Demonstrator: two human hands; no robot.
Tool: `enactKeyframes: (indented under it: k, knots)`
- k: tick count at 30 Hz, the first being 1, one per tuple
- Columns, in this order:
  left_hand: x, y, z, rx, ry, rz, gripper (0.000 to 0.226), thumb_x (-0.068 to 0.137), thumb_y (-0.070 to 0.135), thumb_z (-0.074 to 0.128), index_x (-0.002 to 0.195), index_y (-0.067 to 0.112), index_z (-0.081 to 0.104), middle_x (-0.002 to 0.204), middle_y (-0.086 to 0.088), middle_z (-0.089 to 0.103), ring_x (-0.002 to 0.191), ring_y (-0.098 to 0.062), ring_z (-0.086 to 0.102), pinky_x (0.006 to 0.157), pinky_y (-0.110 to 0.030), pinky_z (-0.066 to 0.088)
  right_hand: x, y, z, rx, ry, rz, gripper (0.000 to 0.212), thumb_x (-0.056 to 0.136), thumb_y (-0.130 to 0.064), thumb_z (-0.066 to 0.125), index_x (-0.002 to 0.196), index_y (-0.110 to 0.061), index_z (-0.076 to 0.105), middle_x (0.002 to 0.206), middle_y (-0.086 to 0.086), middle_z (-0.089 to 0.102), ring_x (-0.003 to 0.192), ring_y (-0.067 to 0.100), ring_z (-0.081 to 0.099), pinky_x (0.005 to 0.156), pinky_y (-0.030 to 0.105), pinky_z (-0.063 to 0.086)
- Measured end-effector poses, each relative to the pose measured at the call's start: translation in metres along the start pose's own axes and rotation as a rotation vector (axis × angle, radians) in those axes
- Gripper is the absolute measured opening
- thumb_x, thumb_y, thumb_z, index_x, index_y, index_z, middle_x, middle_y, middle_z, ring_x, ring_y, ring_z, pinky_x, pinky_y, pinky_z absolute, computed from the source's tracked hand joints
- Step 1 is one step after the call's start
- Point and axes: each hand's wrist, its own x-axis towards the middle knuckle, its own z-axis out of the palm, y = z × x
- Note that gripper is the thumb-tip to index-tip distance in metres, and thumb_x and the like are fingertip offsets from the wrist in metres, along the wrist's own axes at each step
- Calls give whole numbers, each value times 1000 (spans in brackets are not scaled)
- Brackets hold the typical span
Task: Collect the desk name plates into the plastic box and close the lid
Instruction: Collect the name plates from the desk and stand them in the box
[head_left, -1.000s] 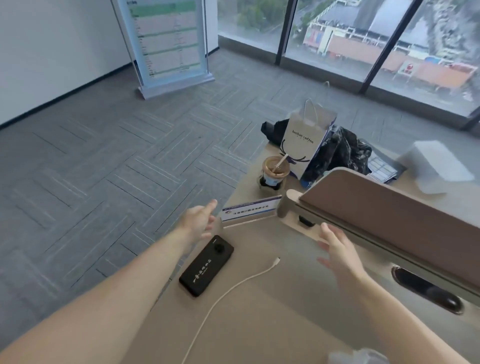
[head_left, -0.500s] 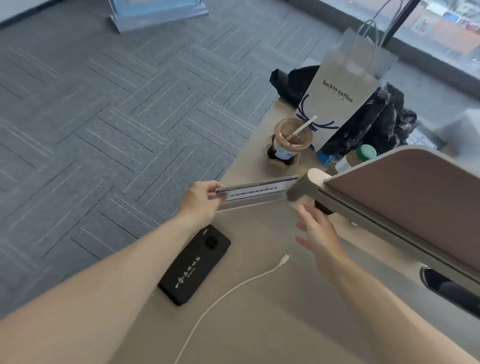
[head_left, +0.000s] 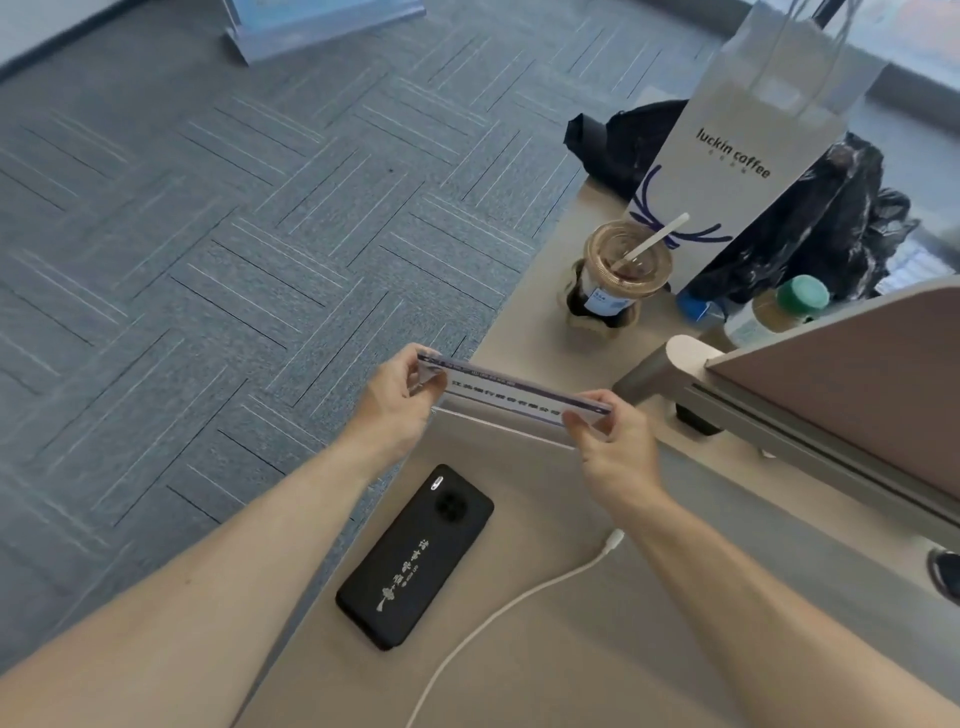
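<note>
- Name plate (head_left: 511, 392), a long clear strip with a printed line of text, sits at mid-frame, held at both ends just above the worktop (head_left: 597, 649) edge.
- Left hand (head_left: 395, 402) pinches the plate's left end between thumb and fingers.
- Right hand (head_left: 615, 441) pinches the right end the same way.
- Plate runs slanted, left end higher in the frame, right end lower.
- Phone (head_left: 415, 556), black, lies back-up on the worktop below the plate, between the two forearms.
- Cable (head_left: 519, 597), white, curves across the worktop at lower centre, its plug just beside the right wrist.
- Cup (head_left: 621, 270) with a clear lid and a straw stands in the upper right, touching a paper bag (head_left: 748, 156) marked "luckin coffee".
- Divider (head_left: 857, 379) crosses the right edge; a bottle (head_left: 779, 312) with a green cap shows behind it.
- Carpet (head_left: 208, 234) fills the left of the frame.
</note>
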Motion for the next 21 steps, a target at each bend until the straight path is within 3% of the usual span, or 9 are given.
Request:
enactKeyframes:
  k: [2,6,9,12,14,16,18,21]
  knots:
    - [-8,10,-1,20,-2,20,4,101,23,61,104,22,64,95,10,71,91,2,63,70,-12,43,-9,-5,-8,10,12,-23,7,93,-24,68,93,-17,69,72,-10,60,68,6,51,64,24,40]
    - [-33,54,-7,22,-12,52,6,101,28,61,104,24,65,99,8,74,93,-4,67,76,-25,46,-37,-35,-47,21,37,-70,5,93,-31,67,90,-28,69,77,-8,66,73,13,57,64,26,43]
    - [-68,110,-12,-41,-18,130,6,102,25,60,98,26,65,94,10,75,88,3,68,76,-19,47,-68,-72,-95,27,89,-132,8,92,-35,68,95,-28,70,71,-7,66,64,9,52,59,26,41]
    - [-114,175,-17,-102,-44,206,6,102,24,61,100,24,66,97,8,78,94,-4,72,79,-19,51,-113,-114,-155,110,154,-229,4,94,-27,68,95,-25,72,63,-19,62,58,3,49,60,23,41]
    - [-147,219,-18,-142,-89,271,11,103,22,59,107,19,68,99,5,80,94,-8,74,84,-22,53,-148,-139,-196,190,204,-307,7,95,-21,67,100,-19,72,73,-15,69,65,6,60,65,24,48]
    - [-180,259,-16,-165,-143,354,14,104,19,56,107,21,69,92,13,80,87,1,73,80,-14,52,-182,-157,-234,250,263,-384,10,95,-12,66,103,-9,71,84,-8,77,75,3,69,70,16,52]
    - [-212,294,-8,-165,-184,425,17,105,18,54,106,23,70,88,20,79,82,7,71,75,-8,50,-213,-165,-268,307,305,-427,8,95,-6,63,100,-8,70,80,-12,77,70,-1,68,68,12,50]
    - [-258,331,13,-170,-229,475,19,105,19,54,113,23,71,99,14,80,95,-6,75,90,-25,54,-256,-159,-311,383,359,-445,13,96,-5,61,100,-14,70,83,-14,78,71,-1,70,66,12,51]
